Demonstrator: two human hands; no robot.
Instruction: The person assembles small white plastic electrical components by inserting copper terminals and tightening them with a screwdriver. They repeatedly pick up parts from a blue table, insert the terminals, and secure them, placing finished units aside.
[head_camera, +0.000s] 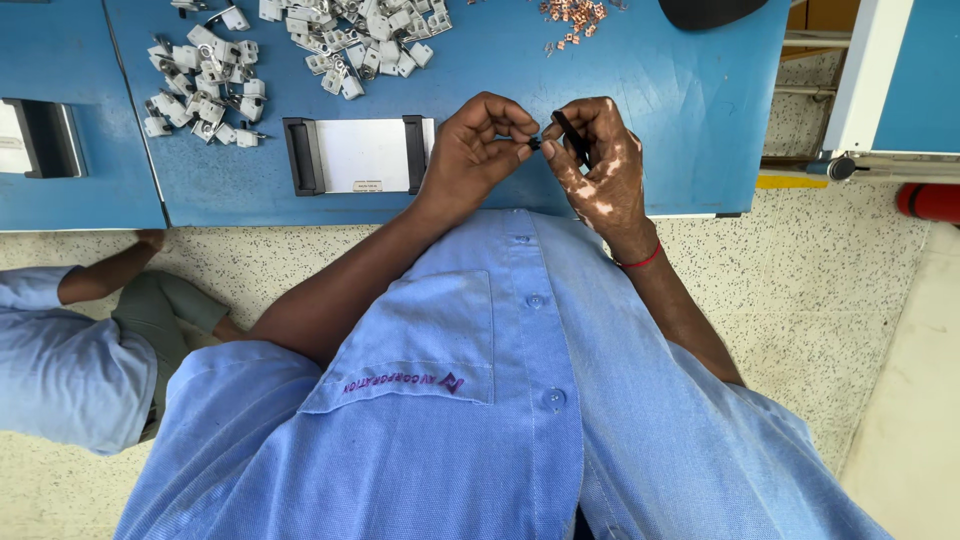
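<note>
My left hand (478, 148) and my right hand (600, 170) meet above the near edge of the blue table (690, 110). Both pinch a small dark part (535, 143) between their fingertips. A thin black strip (572, 136) also lies across the fingers of my right hand, which has a red thread around its wrist. What exactly the small part is cannot be made out. My light blue shirt fills the lower part of the view.
A white plate with black end brackets (360, 155) lies left of my hands. Heaps of small white and metal parts (205, 90) (355, 35) and copper bits (572, 14) lie farther back. Another person in a blue sleeve (70, 350) sits at the left.
</note>
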